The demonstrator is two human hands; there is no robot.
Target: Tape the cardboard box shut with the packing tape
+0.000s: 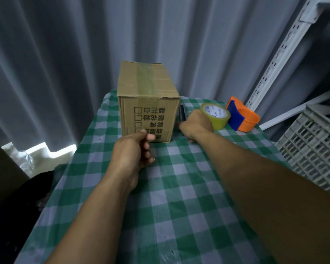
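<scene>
The cardboard box [148,103] stands at the far end of the table, flaps down. A strip of greenish clear tape runs across its top and a short way down its printed front. My left hand [132,149] is at the box's lower front. Its fingers are curled with nothing in them, and the thumb touches the cardboard. To the right of the box, my right hand [196,125] grips the left side of the yellowish packing tape roll [217,116]. A toothed metal cutter [182,111] sticks out beside the hand. The fingers are hidden underneath.
The table wears a green and white checked cloth [170,197]. An orange and blue tape dispenser [243,117] lies just right of the roll. A white plastic crate [312,149] and a white metal rack post [286,50] stand at the right. Grey curtain hangs behind.
</scene>
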